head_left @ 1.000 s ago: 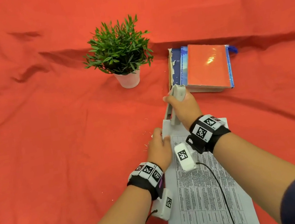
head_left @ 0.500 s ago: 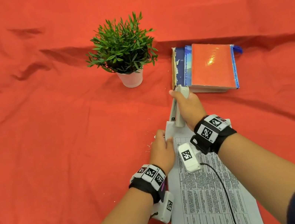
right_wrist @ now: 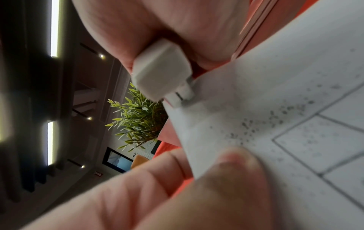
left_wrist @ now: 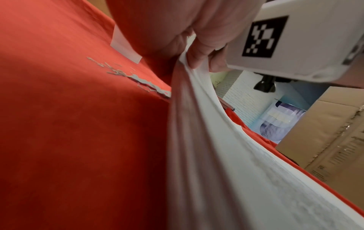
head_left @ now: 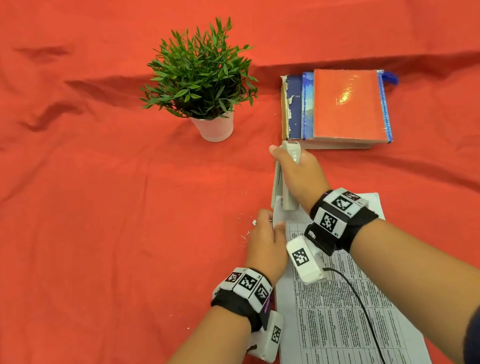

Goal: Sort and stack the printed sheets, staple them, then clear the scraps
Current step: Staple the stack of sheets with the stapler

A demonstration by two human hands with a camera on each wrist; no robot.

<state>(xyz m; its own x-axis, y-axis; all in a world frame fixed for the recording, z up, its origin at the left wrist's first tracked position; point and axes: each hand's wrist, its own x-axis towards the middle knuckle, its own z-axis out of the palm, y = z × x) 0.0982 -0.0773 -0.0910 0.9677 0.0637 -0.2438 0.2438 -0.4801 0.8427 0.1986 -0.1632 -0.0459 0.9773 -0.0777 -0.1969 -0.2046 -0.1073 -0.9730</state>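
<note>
A stack of printed sheets [head_left: 344, 317] with tables lies on the red cloth near the table's front edge. My left hand [head_left: 267, 248] pinches its top-left corner, thumb on top, and lifts that edge [left_wrist: 197, 87]. My right hand [head_left: 299, 176] grips a white stapler [head_left: 281, 187], whose mouth sits on that same corner [right_wrist: 183, 95]. Several loose staples and small scraps [head_left: 245, 230] lie on the cloth just left of the corner [left_wrist: 126, 74]. A small white paper slip [left_wrist: 124, 45] lies beyond them.
A potted green plant [head_left: 200, 83] stands in the middle of the table. A pile of books with an orange cover [head_left: 343, 107] lies right of it, just beyond the stapler. The red cloth [head_left: 78, 209] is wrinkled at the back.
The view has shifted slightly. Both hands keep their hold, and the stapler stays at the sheets' top-left corner.
</note>
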